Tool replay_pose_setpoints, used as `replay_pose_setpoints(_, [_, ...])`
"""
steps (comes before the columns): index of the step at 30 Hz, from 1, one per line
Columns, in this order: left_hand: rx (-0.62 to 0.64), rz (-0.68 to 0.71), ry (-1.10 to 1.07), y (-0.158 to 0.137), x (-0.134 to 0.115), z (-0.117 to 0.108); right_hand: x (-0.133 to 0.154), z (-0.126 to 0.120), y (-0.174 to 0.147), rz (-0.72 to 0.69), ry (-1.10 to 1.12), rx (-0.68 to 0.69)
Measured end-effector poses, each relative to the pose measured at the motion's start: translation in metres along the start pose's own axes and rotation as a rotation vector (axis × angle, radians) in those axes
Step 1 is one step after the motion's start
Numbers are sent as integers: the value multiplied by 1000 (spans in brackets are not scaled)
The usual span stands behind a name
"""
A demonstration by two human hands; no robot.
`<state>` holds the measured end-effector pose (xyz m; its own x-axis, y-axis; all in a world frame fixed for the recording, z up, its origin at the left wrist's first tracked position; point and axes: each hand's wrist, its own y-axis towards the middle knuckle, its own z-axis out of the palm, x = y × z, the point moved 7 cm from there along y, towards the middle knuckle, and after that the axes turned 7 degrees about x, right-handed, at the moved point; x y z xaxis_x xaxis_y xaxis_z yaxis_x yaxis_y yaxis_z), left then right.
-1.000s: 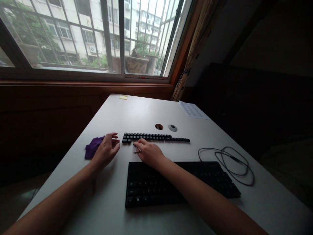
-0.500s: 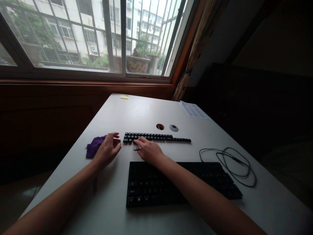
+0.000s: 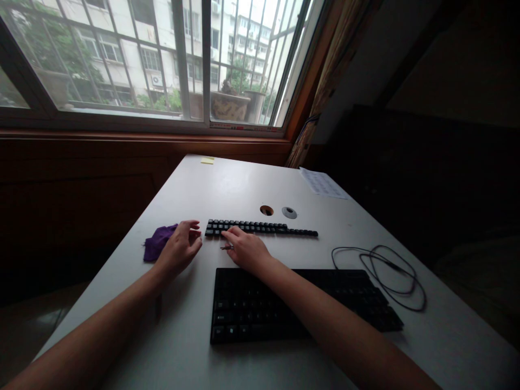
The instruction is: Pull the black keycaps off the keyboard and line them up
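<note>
While L fingers (image 3: 192, 223) are apart (R fingers (image 3: 231, 236): can't tell), blk keycaps (image 3: 252, 228) form rows.

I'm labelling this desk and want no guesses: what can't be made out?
All in the head view:
Black keyboard: partly hidden by the right forearm.
Thin object: one end covered by the right hand.
Purple cloth: partly behind the left hand.
Rows of keys: markings too small.
Paper sheet: print too small.

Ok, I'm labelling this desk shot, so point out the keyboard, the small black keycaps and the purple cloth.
keyboard (image 3: 252, 309), head view: keys on its left half
small black keycaps (image 3: 260, 227), head view: middle of the rows
purple cloth (image 3: 156, 245), head view: its exposed upper surface
</note>
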<state>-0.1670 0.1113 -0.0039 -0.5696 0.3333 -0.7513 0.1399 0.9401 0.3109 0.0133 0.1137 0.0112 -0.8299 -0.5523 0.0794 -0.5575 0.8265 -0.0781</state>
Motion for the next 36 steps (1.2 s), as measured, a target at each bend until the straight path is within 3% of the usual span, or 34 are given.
replay_pose_setpoints(22, [23, 25, 23, 1, 0, 2, 4, -5, 1, 16, -12, -36])
replay_pose_setpoints(30, [28, 17, 24, 1, 1, 3, 16, -4, 6, -120, -68, -32])
replay_pose_setpoints(36, [20, 29, 9, 1, 3, 3, 18, 0, 6, -140, -94, -4])
